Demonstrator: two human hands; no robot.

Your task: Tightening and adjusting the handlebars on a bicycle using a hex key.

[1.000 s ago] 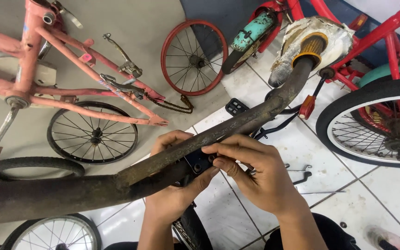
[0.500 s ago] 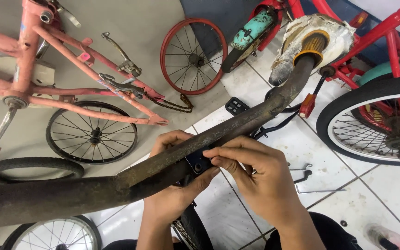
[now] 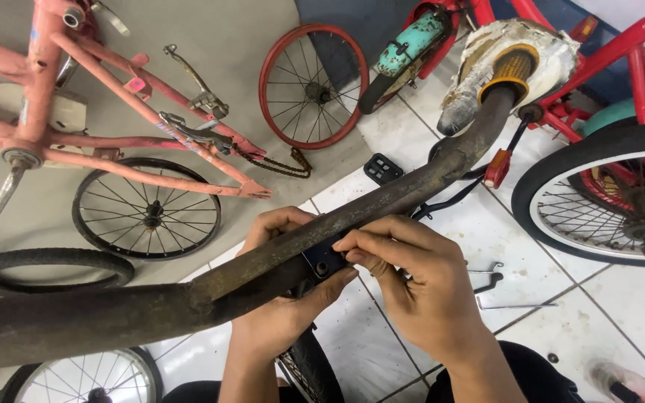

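Little has shifted since the earlier frames: both hands stay at the same spot on the rusty handlebar (image 3: 278, 261), and the view has only drifted a touch.

At far left lies a faded pink bicycle frame (image 3: 113, 119) on the grey mat, with a bare spoked wheel (image 3: 147, 209) below it and a loose tyre (image 3: 46, 270) beside that. The handlebar runs as one long diagonal from lower left up to the orange grip (image 3: 513, 69) at upper right, so its long axis crosses right in front of the person.

The left hand (image 3: 281, 313) comes up from beneath, fingers curled over the far side of the bar and thumb pressed up under a small dark clamp (image 3: 324, 260) at mid-bar. The right hand (image 3: 419, 287) sits just right of the clamp and slightly nearer to it from above; its fingers are pressed together, tips pinching at the clamp's edge. Whether a tool is held there I cannot tell.

Further right, a few thin metal tools (image 3: 490, 280) lie on the white tiles, and a red bicycle's rear wheel (image 3: 606, 194) stands at the edge.
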